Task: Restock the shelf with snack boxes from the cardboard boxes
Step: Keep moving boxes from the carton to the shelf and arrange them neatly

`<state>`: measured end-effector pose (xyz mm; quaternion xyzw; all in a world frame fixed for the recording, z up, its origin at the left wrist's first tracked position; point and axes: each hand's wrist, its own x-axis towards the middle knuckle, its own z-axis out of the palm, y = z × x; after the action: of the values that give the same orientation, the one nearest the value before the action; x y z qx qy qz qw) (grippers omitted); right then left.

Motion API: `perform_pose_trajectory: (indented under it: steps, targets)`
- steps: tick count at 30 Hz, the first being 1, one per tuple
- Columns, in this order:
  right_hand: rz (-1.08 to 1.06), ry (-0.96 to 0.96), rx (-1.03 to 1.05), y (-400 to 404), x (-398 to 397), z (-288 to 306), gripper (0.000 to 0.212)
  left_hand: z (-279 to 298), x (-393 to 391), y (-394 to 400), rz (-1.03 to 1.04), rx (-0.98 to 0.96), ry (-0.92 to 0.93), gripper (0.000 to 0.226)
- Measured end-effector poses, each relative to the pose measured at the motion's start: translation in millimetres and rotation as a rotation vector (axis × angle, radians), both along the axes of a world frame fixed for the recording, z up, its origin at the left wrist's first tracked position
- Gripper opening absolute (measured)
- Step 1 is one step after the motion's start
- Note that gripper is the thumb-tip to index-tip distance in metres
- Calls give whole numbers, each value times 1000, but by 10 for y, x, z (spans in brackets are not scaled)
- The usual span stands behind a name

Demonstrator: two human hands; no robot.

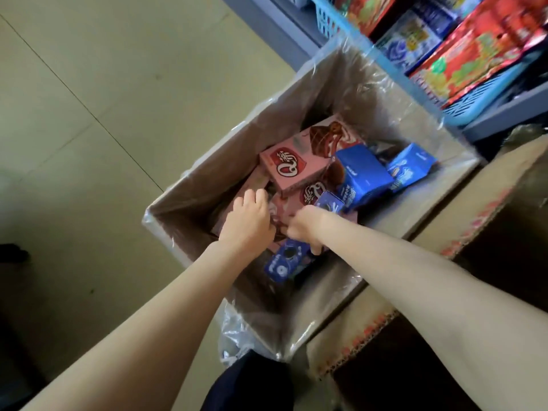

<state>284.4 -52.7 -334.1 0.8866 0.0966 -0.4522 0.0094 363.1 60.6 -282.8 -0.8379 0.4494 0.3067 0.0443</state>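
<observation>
An open cardboard box [207,185] lined with clear plastic stands on the floor. It holds pink snack boxes [293,167] and several blue snack boxes [360,170] in a loose pile. Both of my hands are down inside it. My left hand [249,221] lies on a pink snack box [225,215] near the left wall, fingers fairly straight. My right hand [301,229] is beside it with the fingers curled down into the pile on a pink snack box; the fingertips are hidden. A small blue box [284,262] lies just below my right thumb.
The shelf [296,40] rises at the top right, with blue baskets [486,93] of red and blue snack packs. A second cardboard box [444,336] stands open at the lower right, against the first. Beige floor tiles [89,114] fill the left side.
</observation>
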Motion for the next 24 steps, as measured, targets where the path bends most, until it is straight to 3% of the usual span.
perform_pose_trajectory:
  steps: [4,7,11,14,16,19,22,24]
  targets:
    - [-240,-122,127,-249,16,1198,51,787,-140,-69,0,133,79,63]
    - [-339,-97,155,-631,-31,2362,46,1639,-228,-349,41,117,127,72]
    - [-514,23,140,-1238,-329,4114,32,3259,-235,-1067,-182,146,407,62]
    - [-719,84,188,-1603,-658,5401,49,4609,-296,-1451,-201,173,641,70]
    - [-837,6,228,-1777,-945,6268,55,5404,-311,-1628,-154,139,760,75]
    - [-982,-127,283,-1824,-1437,7453,52,6480,-354,-1802,-96,77,959,46]
    - [-867,-379,143,-1623,-1793,8377,61,7409,-415,-1860,-168,53,973,50]
    - [-839,-510,82,-1498,-1982,8866,59,7939,-532,-1901,-179,23,962,36]
